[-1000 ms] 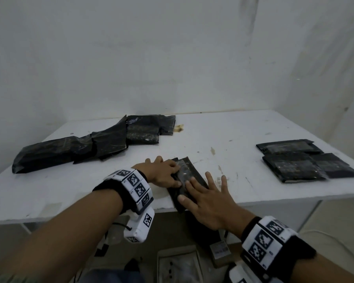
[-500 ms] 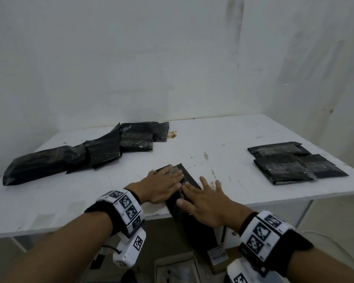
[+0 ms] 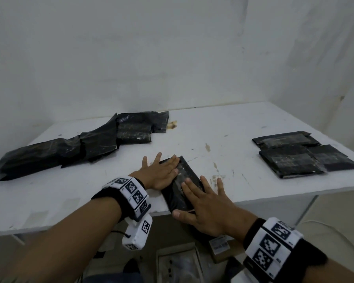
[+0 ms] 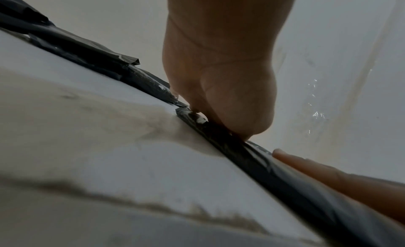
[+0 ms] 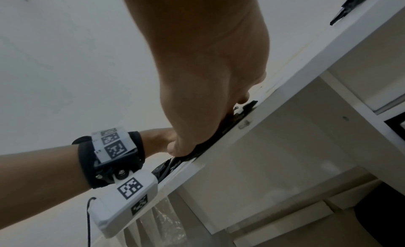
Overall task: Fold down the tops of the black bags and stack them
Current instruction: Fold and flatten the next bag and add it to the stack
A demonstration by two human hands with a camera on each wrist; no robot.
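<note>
A black bag (image 3: 181,187) lies at the front edge of the white table (image 3: 223,127), its near end hanging over the edge. My left hand (image 3: 161,170) lies flat on its far left part with straight, spread fingers. My right hand (image 3: 204,203) presses flat on its near right part, thumb at the overhanging end. The left wrist view shows the bag (image 4: 252,157) edge-on under the palm, with a finger of the other hand on it. A pile of unfolded black bags (image 3: 74,148) lies at the back left. Folded bags (image 3: 298,158) are stacked at the right.
White walls close the table at the back and right. A brown stain (image 3: 172,125) marks the tabletop beside the back pile. Below the front edge are boxes and a plastic-wrapped item (image 3: 178,264) on the floor.
Both hands have slid forward over the bag and flattened; the left hand's fingers went from curled at the bag's edge to spread straight. The view has shifted a little.
</note>
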